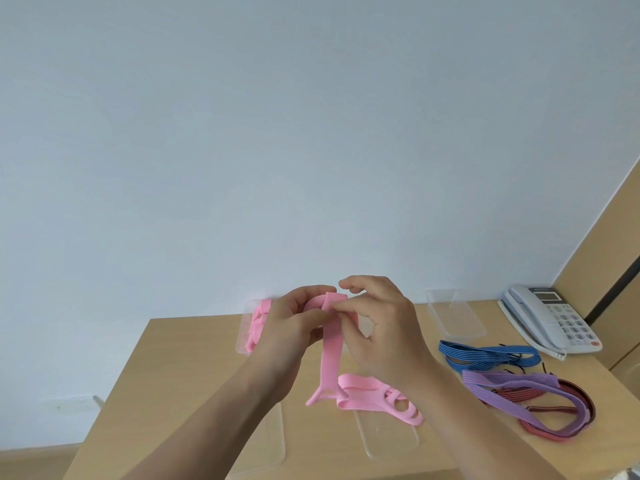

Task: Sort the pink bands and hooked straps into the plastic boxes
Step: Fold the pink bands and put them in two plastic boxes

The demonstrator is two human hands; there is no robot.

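Open tabletop [180, 358] at left, strap pile [519, 393] and telephone [554, 320] crowding right, loose pink bands [374, 400] lying mid-front

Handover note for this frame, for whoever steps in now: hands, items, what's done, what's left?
Left hand and right hand both pinch the top of one pink band, raised over the table.
More pink bands lie on the table; some sit in the back-left box.
Blue, purple and red hooked straps lie unsorted at right; the back-right box looks empty.
To do: box this band, the remaining pink ones, then the straps.
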